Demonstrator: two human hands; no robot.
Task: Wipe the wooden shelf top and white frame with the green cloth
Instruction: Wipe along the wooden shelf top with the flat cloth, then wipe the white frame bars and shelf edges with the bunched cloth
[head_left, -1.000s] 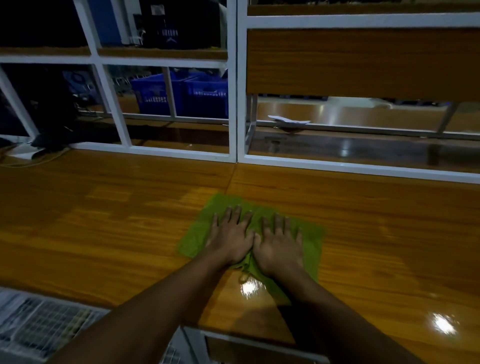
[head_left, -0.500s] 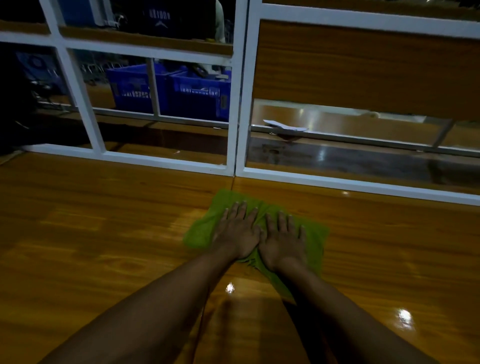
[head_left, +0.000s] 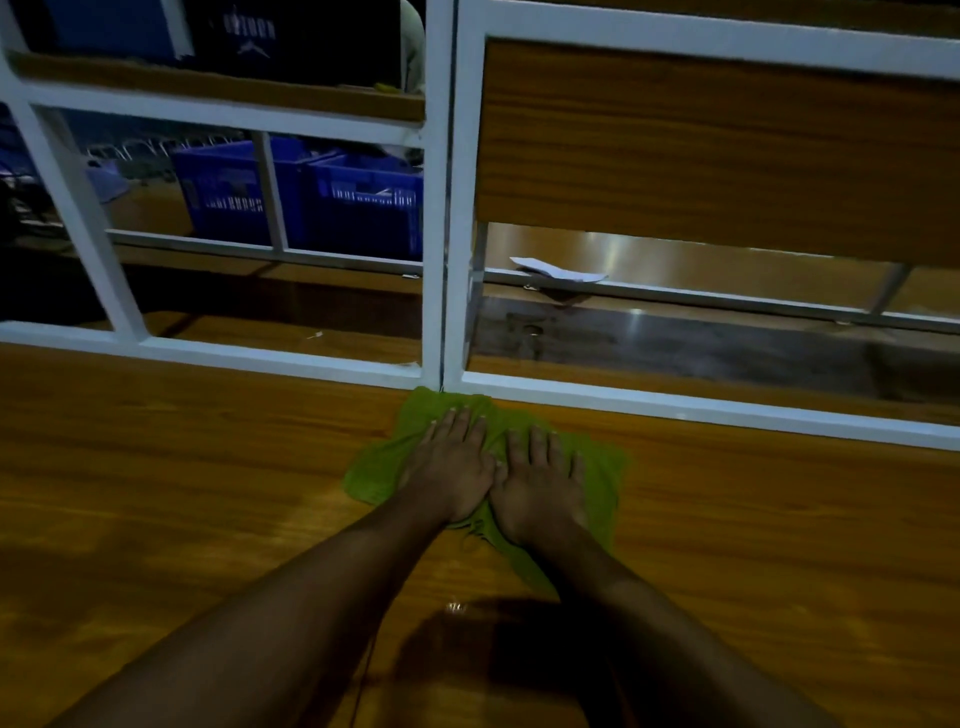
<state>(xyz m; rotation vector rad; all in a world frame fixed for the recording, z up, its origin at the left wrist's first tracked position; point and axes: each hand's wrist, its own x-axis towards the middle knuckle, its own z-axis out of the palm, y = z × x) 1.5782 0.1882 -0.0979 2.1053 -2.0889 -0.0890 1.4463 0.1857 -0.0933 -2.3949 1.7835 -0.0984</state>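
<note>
Fingers (head_left: 461, 427) of the left hand (head_left: 449, 467) lie straight and flat, pressing down on the cloth (head_left: 376, 470). The right hand (head_left: 537, 486) does the same just beside it, fingers slightly spread and gripping nothing. The two hands touch along their inner edges, and the left fingertips reach a little further forward.

The green cloth is spread under both palms on the shelf top (head_left: 171, 467), near the middle of its far edge. Its far edge is bunched right against the base rail of the white frame (head_left: 434, 218), at the foot of the twin centre posts. Green shows to the left of the left hand and to the right of the right one. A trailing corner runs back under the right wrist towards the person.

There's no room ahead, because the rail blocks the way. To the left and right a broad stretch of glossy wood runs along the rail, and more wood lies on the near side around the forearms.

Beyond the frame, through the left opening, two blue crates (head_left: 358, 208) stand side by side on a lower level. It's too dim to tell what's in them. On the right, a wooden panel (head_left: 717, 150) fills the upper part of the frame. Below it a white paper (head_left: 558, 270) lies on a shelf near the centre post.
</note>
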